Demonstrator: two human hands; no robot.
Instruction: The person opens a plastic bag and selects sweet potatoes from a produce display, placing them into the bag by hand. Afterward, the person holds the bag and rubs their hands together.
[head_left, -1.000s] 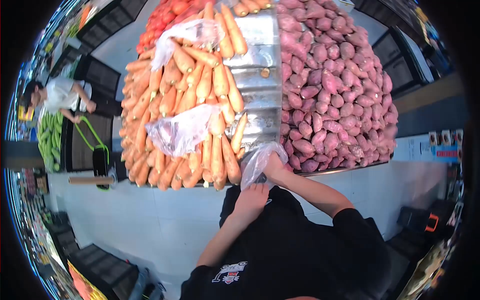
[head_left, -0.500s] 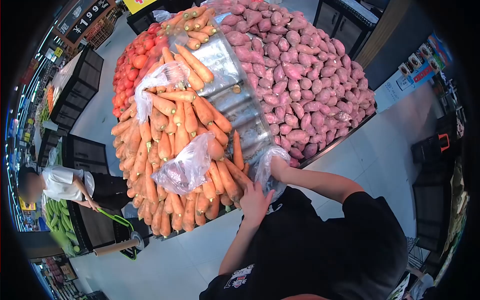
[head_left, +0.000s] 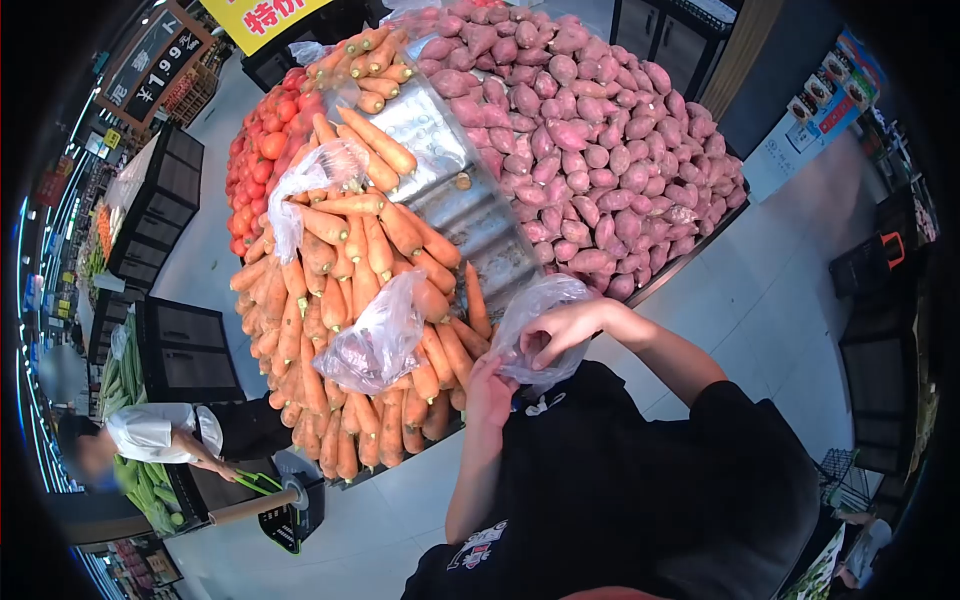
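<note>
A clear plastic bag (head_left: pixel 547 298) is bunched between my two hands at the near edge of the produce stand. My left hand (head_left: pixel 490 388) is closed on the bag's near left side, fingers pressed together. Curled over the bag's upper part is my right hand (head_left: pixel 565 330), its fingertips gathered on the plastic. Just left of the hands lie carrots (head_left: pixel 330 300) in a large heap. On them rests another plastic bag (head_left: pixel 375 340), and farther back a crumpled bag (head_left: pixel 325 170). What my bag contains is hard to make out.
Sweet potatoes (head_left: pixel 600 150) are piled on the right, tomatoes (head_left: pixel 265 150) at the back left. A bare metal tray (head_left: pixel 440 150) shows between carrots and sweet potatoes. A person (head_left: pixel 165 435) with a green-handled shopping basket (head_left: pixel 290 510) stands at the left.
My right hand, earlier partly covered by the bag, now shows with curled fingers over it. The left hand has moved off the carrots onto the bag. The view has shifted slightly.
</note>
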